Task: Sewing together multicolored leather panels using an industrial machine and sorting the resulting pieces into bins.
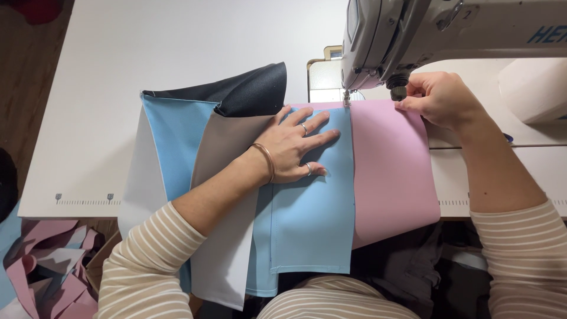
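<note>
Head view, looking down on a white sewing table (147,53). The left hand (295,147) lies flat, fingers spread and gripping nothing, pressing a light blue panel (313,212) onto the table just left of the needle. The right hand (440,97) has its fingertips pinched together on the far edge of a pink panel (393,171), beside the presser foot (346,100) of the grey sewing machine (413,35). Blue and pink meet along a straight line running from the foot toward the person; whether that line is already stitched cannot be told. To judge by the position, the joined strip has its far end at the needle, so the seam appears to be at one end of its run. Further panels, taupe (227,147), white (142,189) and black (242,91), fan leftward, apparently already attached. Fabric offcuts (47,266) lie below the table's edge.
</note>
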